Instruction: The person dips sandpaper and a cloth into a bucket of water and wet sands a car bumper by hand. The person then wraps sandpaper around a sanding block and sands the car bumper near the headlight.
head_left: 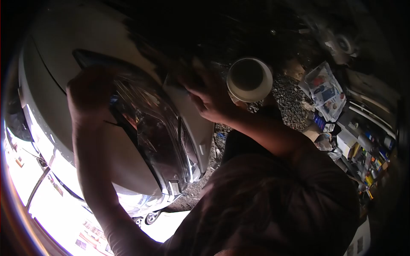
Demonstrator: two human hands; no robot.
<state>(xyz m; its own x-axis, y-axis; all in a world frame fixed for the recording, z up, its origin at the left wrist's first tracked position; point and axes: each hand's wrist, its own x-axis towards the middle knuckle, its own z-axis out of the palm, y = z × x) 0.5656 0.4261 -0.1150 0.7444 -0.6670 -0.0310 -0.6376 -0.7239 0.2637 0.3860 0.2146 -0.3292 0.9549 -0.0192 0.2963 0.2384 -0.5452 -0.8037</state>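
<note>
A pale car body panel point(128, 164) with a large dark glossy lamp point(158, 141) set into it fills the left half. My left hand point(89, 94) is bent over the panel at the lamp's upper left edge, its fingers curled away and lost in shadow. Beyond the lamp's right edge, my right hand point(209, 91) reaches over the panel with its fingers apart. Deep shadow lies around those fingertips, and I cannot make out what they touch. A thin dark strip shows beside my left wrist.
A round pale bucket point(269, 81) stands on gravel point(290, 96) right of my right hand. Newspaper point(326, 91) lies further right, above a cluttered heap of boxes and tools point(363, 149). Bright daylight and a wheel point(152, 217) show at the lower left.
</note>
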